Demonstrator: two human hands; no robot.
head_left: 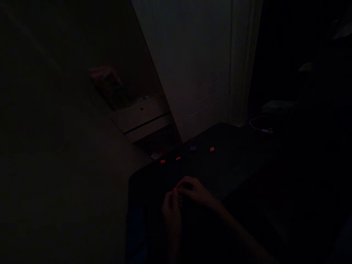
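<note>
The scene is very dark. Over the near part of a dark table, my left hand pinches a small orange piece between thumb and fingers. My right hand reaches in from the right, its fingertips closed at the same piece. The exact kind of the piece cannot be made out. Beyond my hands lie a small round orange piece, a short orange bar and another orange piece. A small dark purple block sits between the last two.
Behind the table stands a pale door. At the left back is a drawer unit with a bag-like bundle on top. A thin white cable lies at the right, near a pale box. A wall fills the left.
</note>
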